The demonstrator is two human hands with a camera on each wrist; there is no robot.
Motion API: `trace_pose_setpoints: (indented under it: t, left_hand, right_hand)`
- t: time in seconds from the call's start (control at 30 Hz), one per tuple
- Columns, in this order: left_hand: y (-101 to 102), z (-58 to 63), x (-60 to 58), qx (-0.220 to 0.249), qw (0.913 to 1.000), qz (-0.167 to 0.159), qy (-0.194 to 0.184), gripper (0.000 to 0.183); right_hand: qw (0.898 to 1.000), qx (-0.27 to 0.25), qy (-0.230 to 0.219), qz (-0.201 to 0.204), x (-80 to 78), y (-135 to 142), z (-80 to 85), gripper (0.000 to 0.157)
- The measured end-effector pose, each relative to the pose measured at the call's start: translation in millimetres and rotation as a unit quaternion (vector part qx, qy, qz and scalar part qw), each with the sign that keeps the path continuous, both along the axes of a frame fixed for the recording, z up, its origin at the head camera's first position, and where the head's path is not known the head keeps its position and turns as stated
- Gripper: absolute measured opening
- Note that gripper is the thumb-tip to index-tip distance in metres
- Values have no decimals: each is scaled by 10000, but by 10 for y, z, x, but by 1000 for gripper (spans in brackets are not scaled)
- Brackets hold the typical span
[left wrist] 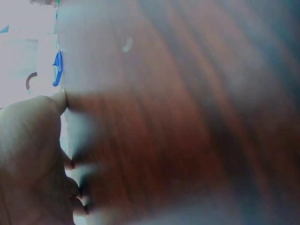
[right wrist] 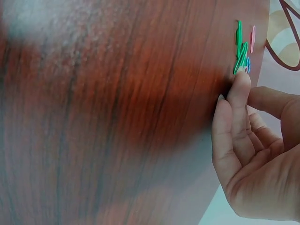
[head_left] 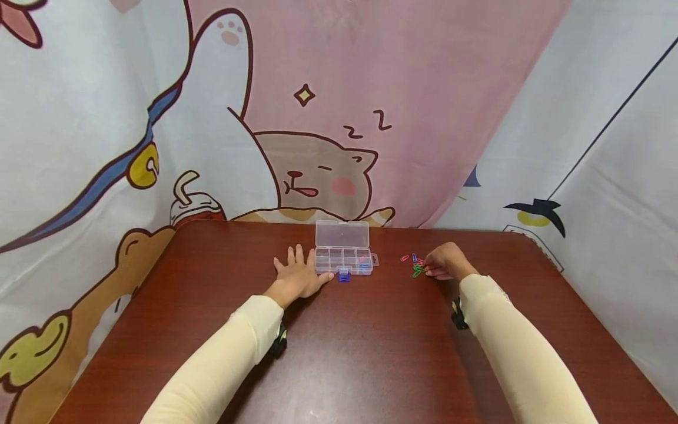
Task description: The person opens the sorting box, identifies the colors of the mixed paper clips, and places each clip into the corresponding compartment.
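My left hand (head_left: 299,279) lies spread on the table, its thumb by the front left corner of a clear plastic compartment box (head_left: 336,259). The box's clear lid (head_left: 342,234) stands raised at the back, and a blue latch (head_left: 344,276) hangs at its front. Some colored paper clips (head_left: 364,266) are in the right-hand compartments. My right hand (head_left: 446,261) is at a small pile of loose paper clips, with a fingertip right at the green paper clips (right wrist: 242,51); no clip shows pinched between its bent fingers. A pink paper clip (head_left: 405,258) lies apart, left of the pile.
The brown wooden table (head_left: 360,341) reaches back to a cartoon-printed curtain (head_left: 318,70), which also hangs along both sides. A clear hanging tab (head_left: 375,259) sticks out from the box's right side. A dark wrist device (head_left: 458,314) is on the right sleeve.
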State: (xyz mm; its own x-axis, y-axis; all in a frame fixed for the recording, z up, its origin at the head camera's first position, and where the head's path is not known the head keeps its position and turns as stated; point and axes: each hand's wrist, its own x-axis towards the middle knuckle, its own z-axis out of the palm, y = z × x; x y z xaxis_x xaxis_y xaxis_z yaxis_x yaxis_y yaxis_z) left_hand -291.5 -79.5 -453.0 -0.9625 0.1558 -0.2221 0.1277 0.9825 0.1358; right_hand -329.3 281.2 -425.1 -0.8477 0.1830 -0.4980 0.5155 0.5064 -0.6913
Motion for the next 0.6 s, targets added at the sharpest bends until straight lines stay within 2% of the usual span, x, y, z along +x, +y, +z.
trace_pose_setpoints:
  t: [0.27, 0.6]
  left_hand:
    - [5, 8, 12, 48, 10000, 1, 69, 91]
    - [3, -1, 3, 17, 10000, -8, 75, 91]
  right_hand:
    - [9992, 220, 270, 176, 39, -44, 32, 22]
    - [9988, 351, 247, 257, 4, -22, 25, 24]
